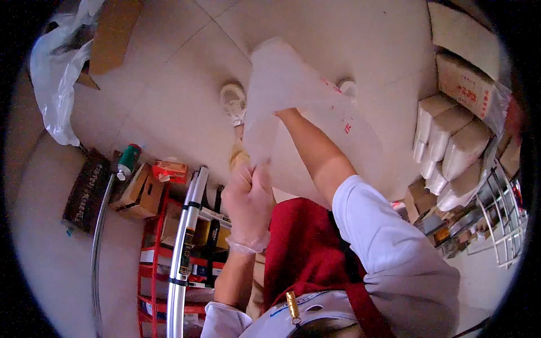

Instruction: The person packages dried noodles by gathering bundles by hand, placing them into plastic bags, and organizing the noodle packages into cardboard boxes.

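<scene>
A translucent white plastic bag (315, 141) with red printing hangs in front of me, above the floor. My left hand (248, 197), in a clear disposable glove, is closed on the bag's near left edge, thumb up. My right forearm reaches into the bag's opening, and past the wrist the cloudy plastic hides my right hand (285, 113), so its fingers do not show. The far end of the bag bulges around where that hand is. A dark red apron (298, 242) covers my front.
At right, plastic-wrapped packs (451, 135) are stacked by a cardboard box (465, 84) and a white wire rack (501, 219). On the left stand a red shelf (147, 276), a folded aluminium ladder (185, 248), a green can (129, 159) and an open carton (115, 36) with plastic sheeting.
</scene>
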Available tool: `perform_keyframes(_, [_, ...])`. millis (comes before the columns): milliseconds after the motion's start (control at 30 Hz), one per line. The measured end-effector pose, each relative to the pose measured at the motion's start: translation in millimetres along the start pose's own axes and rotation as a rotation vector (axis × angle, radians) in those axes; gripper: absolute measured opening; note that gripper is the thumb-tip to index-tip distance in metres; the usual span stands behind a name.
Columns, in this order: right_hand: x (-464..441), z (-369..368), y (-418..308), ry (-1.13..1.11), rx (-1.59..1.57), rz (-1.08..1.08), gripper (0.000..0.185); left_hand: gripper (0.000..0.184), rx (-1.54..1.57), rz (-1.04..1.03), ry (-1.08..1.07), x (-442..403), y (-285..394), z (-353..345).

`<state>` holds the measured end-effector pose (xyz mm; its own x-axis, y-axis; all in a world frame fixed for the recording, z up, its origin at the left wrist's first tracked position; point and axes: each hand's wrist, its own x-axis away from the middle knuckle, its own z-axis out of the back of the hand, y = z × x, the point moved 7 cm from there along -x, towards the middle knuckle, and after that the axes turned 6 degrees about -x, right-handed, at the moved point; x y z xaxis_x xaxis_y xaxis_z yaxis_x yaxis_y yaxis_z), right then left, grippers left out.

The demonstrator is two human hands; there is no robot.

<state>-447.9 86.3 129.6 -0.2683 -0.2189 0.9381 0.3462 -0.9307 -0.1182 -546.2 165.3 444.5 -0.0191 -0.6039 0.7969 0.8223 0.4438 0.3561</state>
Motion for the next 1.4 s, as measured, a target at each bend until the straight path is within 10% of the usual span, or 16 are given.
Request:
perform_keyframes(367, [76.7,28.2,20.3,-0.064,-0.055,-0.016,0.041,0.013,-0.047,-0.245,0.014,8.5,13.6,2.9])
perform_keyframes(667, [165.1,63.6,53.7,0.336,0.027,0.108,0.053,0.020,-0.554,-0.311,-0.136,107.9,12.0,-36.4])
perform_keyframes(800, [217.3,99.0,44.7,0.052,-0.043,0.274,0.050,0.024,-0.448,-0.389,-0.275,132.1,45.3,-38.9])
perform_keyframes(967, [323.7,161.2,76.5,0.067,-0.840,0.156,0.036,0.056,-0.661,-0.639,0.120,87.4,127.0,15.6])
perform_keyframes(1067, [350.7,178.4,120.3,0.576,-0.666,0.156,0.043,0.076,-0.645,-0.655,0.114,53.4,153.4,27.2])
perform_keyframes(1133, [349.6,162.2,131.6,0.475,-0.691,-0.075,0.054,0.088,-0.921,-0.857,0.193,38.9,165.2,6.4])
perform_keyframes(1200, [352.1,146.6,122.6,0.604,-0.783,0.160,0.060,0.091,-0.944,-0.979,0.188,31.6,172.9,-25.1])
perform_keyframes(1400, [391.7,172.1,128.5,0.951,-0.667,0.026,0.067,0.054,-1.499,-0.947,-0.141,24.0,175.4,-92.4])
